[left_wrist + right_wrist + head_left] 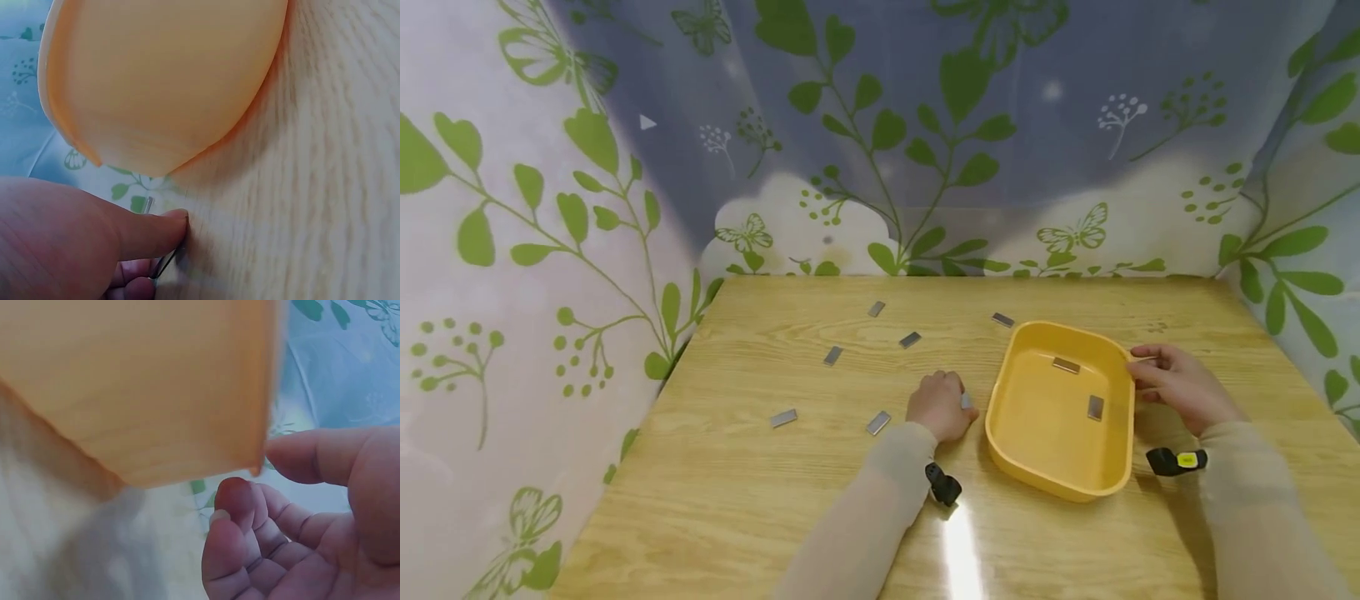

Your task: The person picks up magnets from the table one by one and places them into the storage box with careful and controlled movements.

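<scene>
Metal piece (966, 402) pinched in left hand (942, 407), frame centre; right hand (1180, 385) loosely pinches yellow tray (1037, 425) by its rim, probably just steadying it.

Table (700, 500): light yellowish wood, grain visible, dark knot mark (1157, 327) toward its far right corner. Behind table: back sheet (910, 33), blue-grey, white cloud shapes low by table's far edge, green leaf sprigs, butterflies, berry stems. Left of table: left sheet (527, 333), pale, similar green print. Right of table: right sheet (1307, 217), pale, leafy. Bright light streak (961, 554) on table's near part.
</scene>
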`<state>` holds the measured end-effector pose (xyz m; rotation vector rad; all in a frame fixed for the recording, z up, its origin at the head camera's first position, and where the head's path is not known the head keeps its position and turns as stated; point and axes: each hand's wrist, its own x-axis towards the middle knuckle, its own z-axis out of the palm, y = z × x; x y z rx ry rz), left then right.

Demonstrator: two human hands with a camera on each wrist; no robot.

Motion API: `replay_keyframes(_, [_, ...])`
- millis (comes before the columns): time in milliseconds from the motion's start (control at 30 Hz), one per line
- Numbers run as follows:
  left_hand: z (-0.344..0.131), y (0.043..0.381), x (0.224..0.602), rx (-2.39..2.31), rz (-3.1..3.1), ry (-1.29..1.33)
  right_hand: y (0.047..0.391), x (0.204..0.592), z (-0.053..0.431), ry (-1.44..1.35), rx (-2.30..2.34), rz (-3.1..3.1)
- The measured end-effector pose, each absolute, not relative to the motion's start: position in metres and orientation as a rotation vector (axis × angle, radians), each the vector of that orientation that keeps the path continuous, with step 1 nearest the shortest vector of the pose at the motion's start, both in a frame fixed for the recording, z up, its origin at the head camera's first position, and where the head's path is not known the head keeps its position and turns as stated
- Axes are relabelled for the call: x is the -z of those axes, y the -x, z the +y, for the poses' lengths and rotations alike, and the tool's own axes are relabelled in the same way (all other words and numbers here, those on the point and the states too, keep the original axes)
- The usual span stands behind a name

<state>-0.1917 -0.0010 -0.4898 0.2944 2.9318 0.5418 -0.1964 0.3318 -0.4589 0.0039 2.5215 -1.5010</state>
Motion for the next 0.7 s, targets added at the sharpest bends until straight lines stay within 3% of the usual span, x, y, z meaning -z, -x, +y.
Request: replay_keyframes(700, [-0.004, 0.195, 0.492, -0.682, 2.892, -0.364, 0.208, 0.446, 0.333, 0.021, 1.504, 2.493])
